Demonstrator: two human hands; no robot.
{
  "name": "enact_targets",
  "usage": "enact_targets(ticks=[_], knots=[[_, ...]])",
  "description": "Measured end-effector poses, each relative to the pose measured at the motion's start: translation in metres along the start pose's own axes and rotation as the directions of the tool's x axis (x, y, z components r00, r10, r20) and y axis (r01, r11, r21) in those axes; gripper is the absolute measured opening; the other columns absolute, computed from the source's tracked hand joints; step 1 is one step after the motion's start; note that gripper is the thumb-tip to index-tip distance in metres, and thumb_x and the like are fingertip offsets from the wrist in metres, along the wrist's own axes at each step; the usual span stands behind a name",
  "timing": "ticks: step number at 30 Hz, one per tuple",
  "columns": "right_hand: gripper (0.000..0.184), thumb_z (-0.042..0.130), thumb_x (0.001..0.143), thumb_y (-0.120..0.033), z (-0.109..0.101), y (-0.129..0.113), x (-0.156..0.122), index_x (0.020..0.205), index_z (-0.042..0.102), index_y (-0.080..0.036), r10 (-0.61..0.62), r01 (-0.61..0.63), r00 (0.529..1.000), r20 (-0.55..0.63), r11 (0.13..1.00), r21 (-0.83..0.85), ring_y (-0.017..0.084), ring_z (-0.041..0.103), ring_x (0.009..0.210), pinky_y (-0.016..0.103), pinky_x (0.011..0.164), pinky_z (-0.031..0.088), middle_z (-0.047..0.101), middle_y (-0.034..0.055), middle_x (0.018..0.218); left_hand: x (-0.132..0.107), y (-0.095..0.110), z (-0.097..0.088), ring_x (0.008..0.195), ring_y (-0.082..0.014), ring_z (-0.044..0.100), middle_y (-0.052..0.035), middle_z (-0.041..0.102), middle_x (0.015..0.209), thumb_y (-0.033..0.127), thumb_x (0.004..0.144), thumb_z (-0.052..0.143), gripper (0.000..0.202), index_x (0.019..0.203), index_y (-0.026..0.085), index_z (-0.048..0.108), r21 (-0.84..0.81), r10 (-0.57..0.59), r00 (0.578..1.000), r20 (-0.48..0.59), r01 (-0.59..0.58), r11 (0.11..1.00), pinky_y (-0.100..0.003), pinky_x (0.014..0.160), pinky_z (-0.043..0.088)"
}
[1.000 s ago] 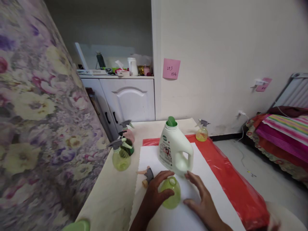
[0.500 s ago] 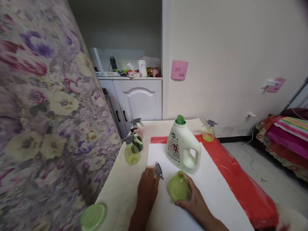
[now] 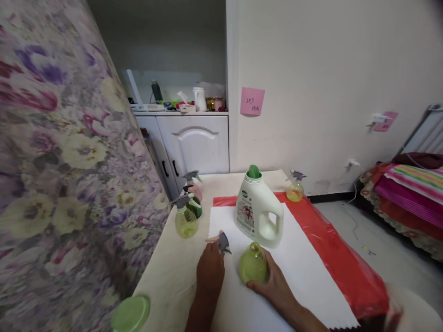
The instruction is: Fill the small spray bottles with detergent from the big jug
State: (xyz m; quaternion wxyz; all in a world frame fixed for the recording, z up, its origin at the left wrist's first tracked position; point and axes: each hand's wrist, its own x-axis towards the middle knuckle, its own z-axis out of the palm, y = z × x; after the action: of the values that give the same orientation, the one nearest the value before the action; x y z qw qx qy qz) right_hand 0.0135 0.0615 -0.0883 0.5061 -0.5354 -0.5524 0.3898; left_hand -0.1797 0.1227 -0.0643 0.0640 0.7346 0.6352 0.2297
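My left hand is closed around a trigger spray head with a grey top and a peach-coloured part, held over the left edge of the white sheet. A faint thin line, perhaps its tube, shows left of the wrist. My right hand wraps the right side of a round yellow-green spray bottle, which stands upright with its neck uncovered. Just behind it is a large pale green detergent jug with a green piece in its mouth.
Several spray bottles stand at the table's left edge; another bottle is at the back right. A green round lid-like thing is at the front left. Red plastic lies under the white sheet. A floral curtain hangs left.
The view has turned slightly right, so things sit a little further left. More of the spray head shows beyond my left hand. My right hand keeps its hold on the bottle.
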Motion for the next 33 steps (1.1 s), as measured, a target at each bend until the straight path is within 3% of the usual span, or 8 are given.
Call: enact_targets(ticks=[4, 9, 14, 18, 21, 26, 30, 33], knots=[[0.081, 0.081, 0.057, -0.022, -0.007, -0.007, -0.001, 0.131, 0.049, -0.024, -0.001, 0.001, 1.0, -0.009, 1.0, 0.031, 0.033, 0.049, 0.129, 0.048, 0.111, 0.035, 0.058, 0.0091, 0.136, 0.002, 0.003, -0.018, 0.091, -0.0225, 0.065, -0.0082, 0.068, 0.103, 0.022, 0.082, 0.05, 0.019, 0.099, 0.021, 0.059, -0.287, 0.002, 0.985, -0.175, -0.053, 0.956, -0.035, 0.081, 0.051], [0.08, 0.08, 0.059, -0.02, -0.027, -0.015, -0.015, 0.132, 0.048, -0.024, -0.014, 0.014, 1.0, 0.006, 1.0, 0.012, 0.032, 0.049, 0.129, 0.049, 0.112, 0.033, 0.057, 0.0106, 0.137, -0.002, 0.017, -0.052, 0.071, -0.0178, 0.063, -0.0023, 0.07, 0.088, 0.038, 0.078, 0.062, 0.028, 0.1, 0.021, 0.06, -0.599, -0.214, 0.969, -0.12, 0.101, 0.794, -0.031, 0.071, 0.051], [0.079, 0.08, 0.059, -0.021, -0.04, -0.009, -0.03, 0.131, 0.048, -0.023, -0.016, 0.016, 1.0, 0.0, 0.999, -0.03, 0.032, 0.049, 0.128, 0.049, 0.111, 0.034, 0.057, 0.0104, 0.135, -0.009, 0.031, -0.075, 0.089, -0.015, 0.064, -0.0027, 0.07, 0.099, 0.037, 0.072, 0.072, 0.041, 0.107, 0.019, 0.06, -0.952, -0.341, 0.939, -0.05, 0.059, 0.301, -0.025, 0.082, 0.05], [0.08, 0.08, 0.058, -0.023, -0.042, 0.002, -0.032, 0.131, 0.047, -0.022, -0.016, 0.015, 1.0, -0.016, 0.998, -0.065, 0.033, 0.05, 0.127, 0.051, 0.11, 0.036, 0.058, 0.011, 0.134, -0.013, 0.041, -0.091, 0.08, -0.0086, 0.063, -0.0005, 0.07, 0.094, 0.031, 0.066, 0.08, 0.039, 0.101, 0.019, 0.067, -0.997, -0.352, 0.935, 0.029, 0.002, -0.078, -0.019, 0.079, 0.05], [0.081, 0.079, 0.06, -0.025, -0.04, 0.01, -0.032, 0.133, 0.044, -0.022, -0.052, 0.051, 0.999, -0.011, 0.997, -0.065, 0.032, 0.048, 0.129, 0.051, 0.111, 0.034, 0.055, 0.0116, 0.137, -0.014, 0.053, -0.104, 0.076, -0.0067, 0.061, 0.0009, 0.069, 0.089, 0.022, 0.061, 0.084, 0.034, 0.092, 0.019, 0.07, -0.964, -0.35, 0.937, 0.003, -0.089, -0.249, -0.017, 0.079, 0.051], [0.081, 0.076, 0.064, -0.026, -0.037, 0.018, -0.033, 0.136, 0.039, -0.02, -0.138, 0.138, 0.99, 0.001, 0.986, -0.093, 0.033, 0.045, 0.132, 0.051, 0.113, 0.032, 0.051, 0.0134, 0.14, -0.017, 0.094, -0.124, 0.086, -0.0075, 0.061, 0.0025, 0.067, 0.095, 0.018, 0.066, 0.08, 0.04, 0.103, 0.026, 0.068, -0.925, -0.36, 0.917, -0.172, -0.276, -0.261, -0.019, 0.085, 0.049], [0.082, 0.077, 0.064, -0.028, -0.037, 0.018, -0.032, 0.136, 0.039, -0.02, -0.144, 0.144, 0.99, 0.001, 0.983, -0.114, 0.034, 0.045, 0.131, 0.052, 0.112, 0.032, 0.051, 0.0144, 0.14, -0.026, 0.128, -0.131, 0.08, -0.007, 0.06, 0.0028, 0.066, 0.093, 0.02, 0.069, 0.079, 0.039, 0.105, 0.025, 0.067, -0.949, -0.303, 0.933, -0.194, -0.257, -0.183, -0.019, 0.082, 0.049], [0.082, 0.078, 0.064, -0.031, -0.037, 0.018, -0.031, 0.136, 0.039, -0.021, -0.16, 0.159, 0.987, 0.0, 0.982, -0.102, 0.034, 0.045, 0.131, 0.051, 0.112, 0.032, 0.051, 0.014, 0.14, -0.03, 0.138, -0.128, 0.081, -0.0084, 0.061, 0.002, 0.066, 0.091, 0.023, 0.068, 0.08, 0.033, 0.098, 0.021, 0.067, -0.97, -0.262, 0.948, -0.178, -0.214, -0.117, -0.02, 0.081, 0.048]])
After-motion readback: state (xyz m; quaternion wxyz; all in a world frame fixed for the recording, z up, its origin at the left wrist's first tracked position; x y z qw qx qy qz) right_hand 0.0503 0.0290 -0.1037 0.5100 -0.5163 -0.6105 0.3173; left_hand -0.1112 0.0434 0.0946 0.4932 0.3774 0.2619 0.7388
